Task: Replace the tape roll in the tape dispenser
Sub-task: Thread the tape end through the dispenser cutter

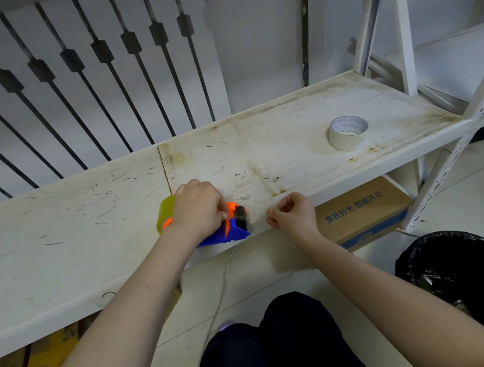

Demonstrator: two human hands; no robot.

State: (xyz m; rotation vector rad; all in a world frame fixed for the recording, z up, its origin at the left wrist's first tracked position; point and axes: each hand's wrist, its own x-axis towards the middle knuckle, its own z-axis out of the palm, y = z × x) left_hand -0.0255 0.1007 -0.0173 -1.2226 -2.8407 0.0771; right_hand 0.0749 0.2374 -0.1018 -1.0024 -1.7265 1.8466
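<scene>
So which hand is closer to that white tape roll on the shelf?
Right. The right hand is at the shelf's front edge, below-left of the white tape roll; the left hand is farther left, on the dispenser.

dispenser (226, 232): blue, orange parts | loaded roll (165, 212): yellowish | spare roll (348, 133): cream | shelf (50, 234): white, rust-stained | bin liner (480, 278): black | box (363, 211): brown, blue print

Left hand (197, 208) closed over blue-and-orange tape dispenser (229, 228) at front edge of white shelf (52, 247). Yellowish tape roll (164, 210) mounted at dispenser's far-left end, partly hidden by hand. Right hand (290, 212) just beside dispenser, fingers curled, pinching clear tape strip (255, 216) drawn from dispenser. Empty tape core (348, 133) upright on shelf, well apart to right. Black-lined bin (482, 287) on floor at lower right.
</scene>
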